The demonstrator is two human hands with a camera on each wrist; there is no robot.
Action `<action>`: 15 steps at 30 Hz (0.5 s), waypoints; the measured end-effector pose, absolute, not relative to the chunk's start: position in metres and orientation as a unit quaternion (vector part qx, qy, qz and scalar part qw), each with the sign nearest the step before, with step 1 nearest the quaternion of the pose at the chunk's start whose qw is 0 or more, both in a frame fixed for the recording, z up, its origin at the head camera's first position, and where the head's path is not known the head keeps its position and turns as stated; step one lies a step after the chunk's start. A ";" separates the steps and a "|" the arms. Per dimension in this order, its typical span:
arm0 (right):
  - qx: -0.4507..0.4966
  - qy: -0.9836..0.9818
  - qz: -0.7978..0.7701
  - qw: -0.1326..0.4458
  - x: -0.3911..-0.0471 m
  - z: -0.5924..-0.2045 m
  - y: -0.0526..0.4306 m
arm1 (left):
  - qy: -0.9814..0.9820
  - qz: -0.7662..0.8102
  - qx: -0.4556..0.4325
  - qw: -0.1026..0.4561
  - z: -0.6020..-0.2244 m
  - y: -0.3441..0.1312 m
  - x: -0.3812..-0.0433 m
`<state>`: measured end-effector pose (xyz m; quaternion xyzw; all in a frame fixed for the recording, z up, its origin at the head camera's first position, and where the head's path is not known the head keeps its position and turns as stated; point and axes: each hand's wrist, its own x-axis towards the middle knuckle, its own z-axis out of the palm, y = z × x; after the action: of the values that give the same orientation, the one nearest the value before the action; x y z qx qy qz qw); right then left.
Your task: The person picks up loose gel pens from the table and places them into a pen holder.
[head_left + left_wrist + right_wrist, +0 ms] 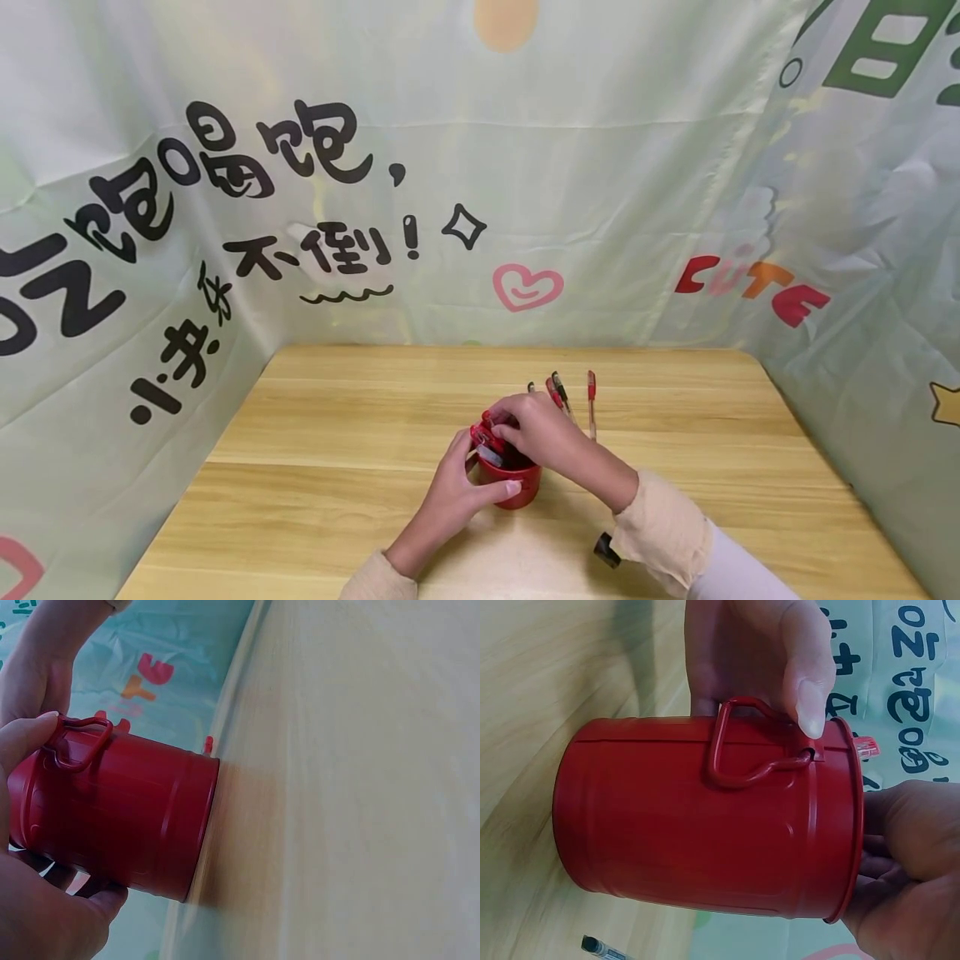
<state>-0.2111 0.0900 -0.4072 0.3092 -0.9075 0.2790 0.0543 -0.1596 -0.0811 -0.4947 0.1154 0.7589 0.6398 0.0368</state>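
Note:
A red metal bucket with a small wire handle stands upright on the table. My left hand grips it from the left, thumb over the handle's bracket near the rim, other fingers round the far side. At the bucket's mouth is my right hand, its fingers bent down inside the rim beside red pieces and a grey piece that stick up there. The right fingertips are hidden by the bucket wall in the right wrist view, so I cannot tell what they hold.
Behind my right hand, several pens lie on the wooden table, among them a red-capped pen and a black-capped pen. A small black object shows beside my right sleeve. Printed cloth walls enclose the back and sides.

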 end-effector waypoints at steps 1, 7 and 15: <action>0.309 -0.908 0.277 0.054 -0.211 -0.407 0.090 | 0.758 0.640 0.116 0.036 -0.495 -0.081 -0.160; 0.306 -0.911 0.274 0.044 -0.212 -0.409 0.089 | 0.758 0.640 0.119 0.032 -0.495 -0.081 -0.160; 0.298 -0.914 0.275 0.031 -0.212 -0.408 0.089 | 0.759 0.640 0.116 0.036 -0.495 -0.081 -0.160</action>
<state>-0.2115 0.0887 -0.4084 0.2975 -0.9136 0.2753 0.0314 -0.1601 -0.0813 -0.4950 0.1158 0.7585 0.6403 0.0359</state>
